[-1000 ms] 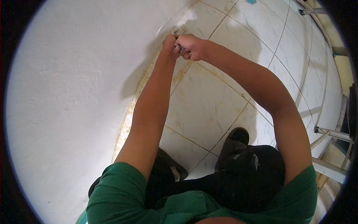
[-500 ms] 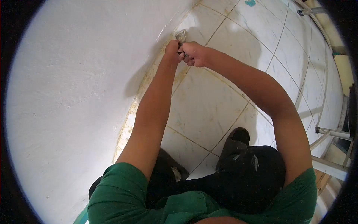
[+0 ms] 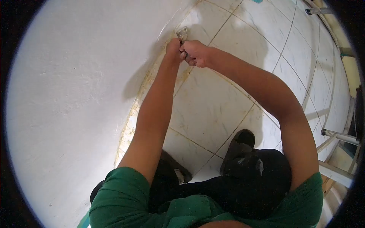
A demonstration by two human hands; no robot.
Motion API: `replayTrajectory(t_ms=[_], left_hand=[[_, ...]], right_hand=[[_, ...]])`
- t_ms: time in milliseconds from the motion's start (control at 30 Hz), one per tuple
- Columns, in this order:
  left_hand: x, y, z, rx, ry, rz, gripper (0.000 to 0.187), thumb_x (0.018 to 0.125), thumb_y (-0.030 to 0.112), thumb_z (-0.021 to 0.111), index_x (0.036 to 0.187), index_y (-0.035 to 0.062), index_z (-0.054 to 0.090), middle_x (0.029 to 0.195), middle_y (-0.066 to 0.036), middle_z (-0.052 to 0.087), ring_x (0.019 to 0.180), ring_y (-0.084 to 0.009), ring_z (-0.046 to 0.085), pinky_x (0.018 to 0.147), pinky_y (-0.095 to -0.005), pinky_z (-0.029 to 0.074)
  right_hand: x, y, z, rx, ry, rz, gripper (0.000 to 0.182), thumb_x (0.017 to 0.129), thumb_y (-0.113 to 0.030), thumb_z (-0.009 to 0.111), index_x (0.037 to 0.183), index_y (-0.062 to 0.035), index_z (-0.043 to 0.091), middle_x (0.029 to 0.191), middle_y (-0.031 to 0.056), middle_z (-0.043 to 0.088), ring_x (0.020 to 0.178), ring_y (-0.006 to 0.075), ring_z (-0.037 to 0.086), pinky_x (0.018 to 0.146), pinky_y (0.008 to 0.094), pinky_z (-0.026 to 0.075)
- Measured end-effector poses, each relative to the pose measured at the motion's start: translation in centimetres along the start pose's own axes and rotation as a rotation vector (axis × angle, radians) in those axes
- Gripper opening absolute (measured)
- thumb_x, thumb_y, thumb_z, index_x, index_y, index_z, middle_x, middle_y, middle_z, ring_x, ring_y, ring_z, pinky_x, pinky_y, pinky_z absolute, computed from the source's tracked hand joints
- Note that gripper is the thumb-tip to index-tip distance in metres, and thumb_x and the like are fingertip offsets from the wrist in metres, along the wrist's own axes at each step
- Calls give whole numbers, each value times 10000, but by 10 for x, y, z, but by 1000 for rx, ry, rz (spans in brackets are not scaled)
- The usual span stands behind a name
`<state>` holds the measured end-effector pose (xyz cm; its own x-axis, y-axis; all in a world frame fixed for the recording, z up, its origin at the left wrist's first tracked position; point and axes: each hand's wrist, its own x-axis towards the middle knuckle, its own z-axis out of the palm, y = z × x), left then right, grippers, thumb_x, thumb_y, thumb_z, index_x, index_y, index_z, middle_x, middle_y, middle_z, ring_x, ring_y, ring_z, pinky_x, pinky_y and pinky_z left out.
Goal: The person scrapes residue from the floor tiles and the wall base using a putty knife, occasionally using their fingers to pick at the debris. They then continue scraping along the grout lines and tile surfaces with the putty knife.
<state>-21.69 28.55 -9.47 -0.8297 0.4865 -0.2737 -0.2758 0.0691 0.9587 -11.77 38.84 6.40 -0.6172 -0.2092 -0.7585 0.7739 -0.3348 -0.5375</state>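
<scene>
Both my hands are closed together low by the foot of the white wall. My left hand (image 3: 174,49) is nearest the wall, its fingers wrapped round the handle of a scraper (image 3: 183,33). Against it presses my right hand (image 3: 195,53), also gripping the handle, which the fingers mostly hide. Beyond the knuckles the scraper's broad, smeared metal blade points away from me, over the floor edge. Yellowish-brown residue (image 3: 134,110) runs along the joint between wall and tiles.
The white wall (image 3: 68,95) rises close on my left. White floor tiles (image 3: 209,106) with brownish grout lines spread to the right. My dark shoes (image 3: 237,146) stand on them. Metal ladder-like legs (image 3: 338,135) are at the right, and a teal scrap (image 3: 257,1) lies at the top.
My two hands and the scraper have shifted slightly forward and toward the wall. The grip looks the same.
</scene>
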Motion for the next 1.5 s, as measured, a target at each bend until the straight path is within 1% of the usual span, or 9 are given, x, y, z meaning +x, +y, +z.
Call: replayTrajectory(t_ms=[100, 167, 267, 633, 833, 900, 1300, 1400, 1500], left_hand=[[-10, 35, 13, -176, 228, -404, 107, 763, 150, 462, 753, 52, 502, 617, -57, 457, 427, -152, 409, 325, -301, 315], [-12, 52, 24, -391, 396, -504, 113, 767, 146, 461, 794, 44, 498, 661, -74, 471, 484, -168, 444, 351, -311, 335], [-9, 5, 23, -267, 341, -330, 132, 772, 144, 459, 842, 40, 498, 712, -93, 484, 549, -189, 473, 380, -328, 362], [-18, 31, 47, -399, 444, -400, 170, 776, 166, 505, 831, 6, 516, 700, -109, 523, 554, -198, 532, 378, -392, 386], [-90, 23, 99, -423, 361, -458, 215, 864, 228, 545, 824, 18, 570, 728, -77, 551, 606, -192, 518, 531, -355, 426], [-98, 25, 113, -352, 284, -430, 193, 863, 203, 541, 826, 16, 573, 726, -75, 557, 612, -178, 526, 532, -337, 429], [-106, 46, 178, -141, 220, -223, 145, 798, 143, 576, 739, 11, 576, 646, -64, 562, 541, -148, 533, 494, -289, 421], [-108, 41, 183, -94, 246, -242, 146, 783, 139, 584, 714, 10, 576, 636, -65, 550, 537, -154, 527, 494, -292, 414], [-110, 34, 185, -72, 282, -241, 179, 786, 138, 570, 657, 14, 564, 587, -50, 540, 496, -132, 515, 464, -273, 406]], right_hand=[[12, -8, 2, 23, 8, -32, 38, 836, -98, 409, 804, -117, 409, 613, -7, 442, 408, 43, 259, 344, 206, 169], [19, -13, 1, 79, -32, -25, 48, 843, -104, 410, 799, -120, 406, 612, -9, 436, 403, 41, 257, 339, 209, 169], [9, 1, -15, 111, -102, -18, 64, 853, -114, 417, 793, -129, 400, 602, -19, 425, 398, 37, 247, 347, 210, 167], [7, 5, -16, -62, 19, -53, 83, 882, -164, 420, 823, -106, 430, 616, -4, 469, 398, 63, 282, 364, 221, 213], [-40, 65, -59, -303, 47, 1, 110, 871, -204, 484, 861, -95, 475, 651, 16, 493, 442, 70, 357, 383, 236, 266], [-52, 73, -79, -333, 84, 8, 145, 849, -207, 525, 802, -76, 485, 657, 34, 504, 466, 96, 404, 397, 258, 310], [-93, 79, -136, -424, 286, -93, 206, 854, -227, 525, 954, -48, 500, 695, 38, 528, 555, 124, 511, 476, 257, 390], [-90, 88, -152, -537, 253, -141, 290, 856, -243, 532, 1006, 3, 508, 752, 86, 565, 629, 181, 574, 534, 312, 490], [-93, 94, -155, -541, 242, -108, 231, 860, -246, 537, 955, -36, 514, 721, 53, 553, 591, 134, 554, 504, 266, 424]])
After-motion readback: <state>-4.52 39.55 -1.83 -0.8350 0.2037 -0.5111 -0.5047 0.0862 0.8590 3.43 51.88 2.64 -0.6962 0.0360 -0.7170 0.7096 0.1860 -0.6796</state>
